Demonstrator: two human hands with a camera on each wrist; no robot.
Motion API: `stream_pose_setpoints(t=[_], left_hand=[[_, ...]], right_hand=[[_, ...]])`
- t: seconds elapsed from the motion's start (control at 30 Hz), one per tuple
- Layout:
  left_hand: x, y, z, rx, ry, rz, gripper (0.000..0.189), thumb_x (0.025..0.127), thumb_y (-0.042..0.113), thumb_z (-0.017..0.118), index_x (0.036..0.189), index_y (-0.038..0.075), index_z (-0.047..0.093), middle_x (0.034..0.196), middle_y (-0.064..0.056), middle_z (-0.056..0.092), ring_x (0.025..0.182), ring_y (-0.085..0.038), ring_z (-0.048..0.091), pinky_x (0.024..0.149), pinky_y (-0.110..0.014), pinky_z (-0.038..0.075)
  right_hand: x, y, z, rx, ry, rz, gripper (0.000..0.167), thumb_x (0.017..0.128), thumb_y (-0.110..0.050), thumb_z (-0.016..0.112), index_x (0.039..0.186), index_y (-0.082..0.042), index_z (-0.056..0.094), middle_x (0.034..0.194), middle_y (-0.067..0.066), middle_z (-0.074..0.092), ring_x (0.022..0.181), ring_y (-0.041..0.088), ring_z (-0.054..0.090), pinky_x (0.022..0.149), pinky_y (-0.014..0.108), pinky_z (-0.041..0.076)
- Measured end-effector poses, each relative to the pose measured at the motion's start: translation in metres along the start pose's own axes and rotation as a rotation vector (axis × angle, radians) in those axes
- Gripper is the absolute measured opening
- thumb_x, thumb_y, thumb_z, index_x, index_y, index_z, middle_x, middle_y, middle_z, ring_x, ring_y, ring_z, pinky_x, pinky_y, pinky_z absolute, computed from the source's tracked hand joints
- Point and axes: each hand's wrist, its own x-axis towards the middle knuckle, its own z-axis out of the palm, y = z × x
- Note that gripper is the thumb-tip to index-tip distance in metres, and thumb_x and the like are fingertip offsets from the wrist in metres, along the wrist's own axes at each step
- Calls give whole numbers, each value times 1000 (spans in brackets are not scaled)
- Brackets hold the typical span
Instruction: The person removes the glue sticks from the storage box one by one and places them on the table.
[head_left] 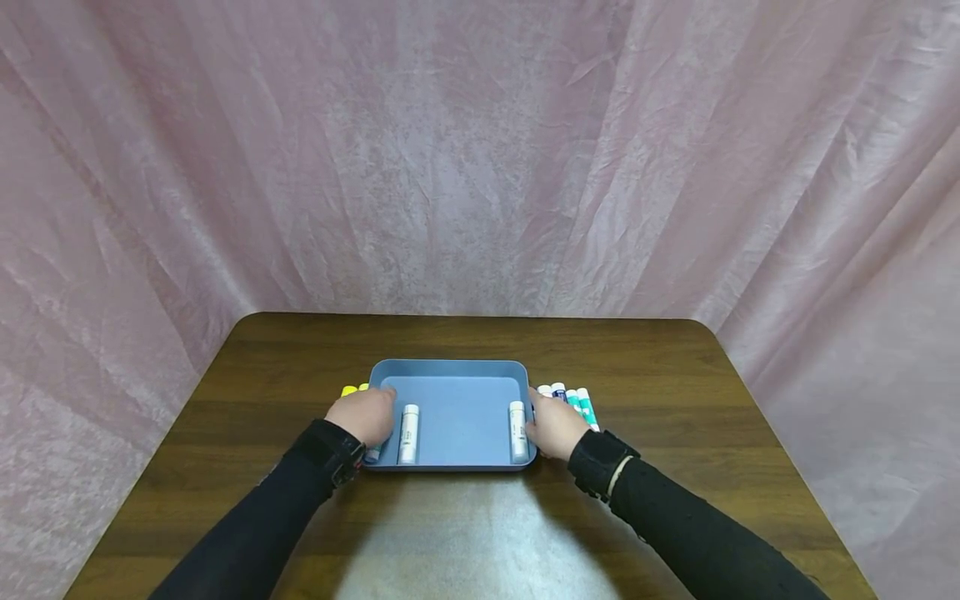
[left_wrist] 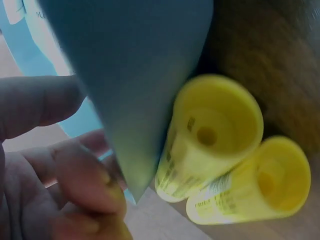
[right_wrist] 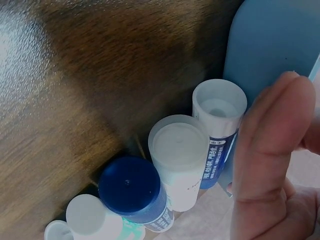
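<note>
A blue rectangular tray (head_left: 465,417) lies on the table between both hands. My left hand (head_left: 366,415) holds its left side, with the thumb and fingers about the rim in the left wrist view. On the opposite side, my right hand (head_left: 558,427) grips the right rim. Inside the tray are a white glue stick (head_left: 408,435) at left and another white glue stick (head_left: 518,432) by the right wall. A third tube (head_left: 372,454) is mostly hidden under the left hand. Yellow glue sticks (left_wrist: 215,130) stand against the tray's outer left wall.
Outside the tray's right wall is a row of glue sticks: a white-capped blue one (right_wrist: 219,107), a white one (right_wrist: 180,145), a dark-blue-capped one (right_wrist: 130,187) and teal ones (head_left: 585,406). The wooden table (head_left: 465,337) ends before a pink curtain (head_left: 465,167).
</note>
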Motion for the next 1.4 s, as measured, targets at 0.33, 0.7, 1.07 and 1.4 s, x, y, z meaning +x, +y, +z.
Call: stream_pose_setpoints(t=[0.33,0.7,1.07,1.4], left_hand=[[1,1,9,35,23,28,26,97,9,59,120,0,68,106,-16,73,83,-22,62,82,-48,58],[2,2,10,82,20,44,19,96,12,62,111,1,68,100,-16,72,82,-23,63,83,-49,58],[1,2,10,83,20,47,21,94,11,66,113,1,68,100,-17,72,82,-24,63,85,-50,58],[2,1,11,70,31,50,22,95,12,65,113,2,69,100,-16,73,82,-22,65,86,-50,58]], right_hand=[[-2,-1,0,-2,5,-7,65,97,-8,59,157,2,33,64,5,59,44,16,55,45,27,44],[-3,-1,0,-2,3,-4,66,97,-8,61,156,1,33,64,4,60,44,15,56,46,26,44],[-3,-1,0,-2,7,-19,66,97,-7,60,157,2,32,64,3,60,44,14,55,46,26,44],[-3,-1,0,-5,11,-21,66,97,-6,59,156,4,32,60,3,58,42,13,54,46,26,44]])
